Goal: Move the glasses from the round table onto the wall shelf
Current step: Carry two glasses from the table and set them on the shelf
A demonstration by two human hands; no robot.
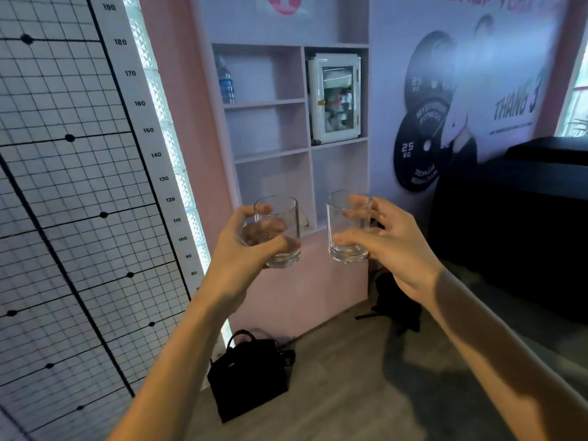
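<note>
- The left hand [254, 246] is wrapped around a clear glass [280, 232], with the fingers behind it and the thumb across the front
- The right hand [385, 240] grips a second clear glass [348, 226] from its right side, with the thumb low on the front
- Both glasses stand upright in the air, near each other but not touching
- Both glasses look empty
- The two glasses are held up in front of the lowest part of the wall shelf [270, 105], and they are not on it
- The wall shelf is pale and has many open boxes
- A water bottle [226, 81] stands in the top left box of the wall shelf
- A small white cabinet with a glass door [335, 97] sits in the top right box of the wall shelf
- A black bag [251, 375] sits on the floor below the wall shelf
- A tall chart with numbers [130, 73] hangs on the wall to the left of the wall shelf
- A poster with round black weights [420, 148] is to the right of the wall shelf
</note>
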